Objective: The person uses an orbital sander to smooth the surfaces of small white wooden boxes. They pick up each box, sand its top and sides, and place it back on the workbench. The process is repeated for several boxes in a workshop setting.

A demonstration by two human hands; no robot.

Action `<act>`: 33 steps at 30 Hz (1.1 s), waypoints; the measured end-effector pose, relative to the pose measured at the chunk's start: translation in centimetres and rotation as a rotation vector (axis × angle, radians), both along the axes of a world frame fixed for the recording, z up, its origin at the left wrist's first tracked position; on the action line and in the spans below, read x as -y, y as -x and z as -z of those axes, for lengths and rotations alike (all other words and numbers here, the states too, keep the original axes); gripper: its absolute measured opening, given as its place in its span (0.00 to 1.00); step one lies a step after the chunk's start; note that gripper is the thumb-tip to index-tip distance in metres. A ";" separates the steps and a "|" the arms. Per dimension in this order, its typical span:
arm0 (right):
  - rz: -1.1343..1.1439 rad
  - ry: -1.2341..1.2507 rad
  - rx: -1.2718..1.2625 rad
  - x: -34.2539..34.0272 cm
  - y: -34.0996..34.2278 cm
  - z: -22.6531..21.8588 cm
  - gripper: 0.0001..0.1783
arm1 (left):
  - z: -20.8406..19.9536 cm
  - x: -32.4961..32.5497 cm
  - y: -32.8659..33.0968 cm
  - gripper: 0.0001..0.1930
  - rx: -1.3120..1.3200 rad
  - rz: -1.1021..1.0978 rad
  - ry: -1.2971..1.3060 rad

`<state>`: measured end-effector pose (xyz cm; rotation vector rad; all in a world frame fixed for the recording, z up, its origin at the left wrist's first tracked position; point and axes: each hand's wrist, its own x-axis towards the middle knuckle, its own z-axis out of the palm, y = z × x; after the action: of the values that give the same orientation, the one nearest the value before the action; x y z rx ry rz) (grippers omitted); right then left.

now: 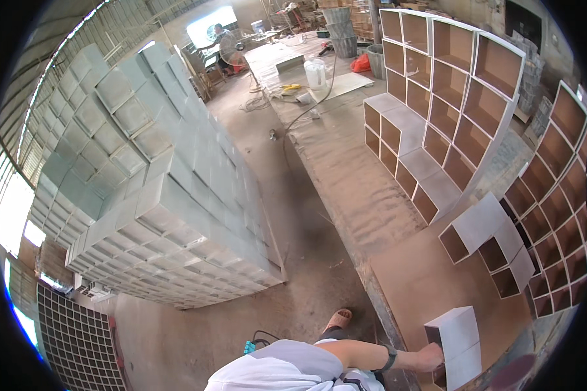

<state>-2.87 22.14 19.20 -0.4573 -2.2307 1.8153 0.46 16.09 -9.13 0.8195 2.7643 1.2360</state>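
At the lower right, my left hand [430,358] has its fingers curled at the open side of a small white box [462,345] with brown inner walls. The fingertips are partly hidden in the box's opening. A dark band [391,358] circles my left wrist. The box rests on a brown board [411,280] on the long worktable. Farther along the board is a stepped group of joined white boxes [486,225], their brown insides showing. My right hand is not in view. Near the lower right rim lies a blurred dark red round shape [514,371].
Tall stacks of whitish box units [176,195] stand on the floor at left. White-edged cubby shelves [450,85] stand along the table's right. A hose [306,111] crosses the table near a plastic jug [316,73]. Another person [222,39] is far back beside a fan [231,49].
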 end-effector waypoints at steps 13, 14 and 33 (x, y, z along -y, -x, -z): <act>-0.331 -0.912 0.092 1.6 -0.7 -2.8 0.32 | -13.0 9.0 0.7 0.23 0.138 0.135 -0.237; -0.288 -0.878 0.197 3.5 -0.3 -3.7 0.32 | -13.0 9.1 1.3 0.26 0.156 0.129 -0.250; -0.287 -1.036 0.186 8.0 2.0 0.4 0.29 | -12.3 6.4 0.4 0.29 0.298 -0.059 -0.211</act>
<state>-4.88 14.11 18.82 -0.0861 -3.0561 0.4844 0.08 9.70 3.20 0.5133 2.4684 1.5388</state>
